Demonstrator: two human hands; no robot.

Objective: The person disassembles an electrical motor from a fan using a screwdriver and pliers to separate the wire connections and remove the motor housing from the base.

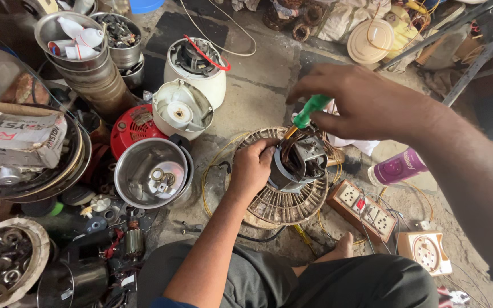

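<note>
My left hand (252, 166) grips the side of a small electric motor (300, 162) with copper windings and a grey metal frame. The motor rests on a round ribbed plastic base (283, 204) on the floor. My right hand (360, 102) holds a green-handled screwdriver (309, 109) from above, its tip pointing down into the top of the motor. Both forearms reach in from the lower and right sides of the view.
A steel bowl (128, 171) with washers sits left of the motor, beside white appliance housings (182, 109), a red part (135, 126) and steel tins. A socket board (363, 208), a square white socket plate (428, 252) and a purple bottle (397, 166) lie to the right. Yellow wires loop around.
</note>
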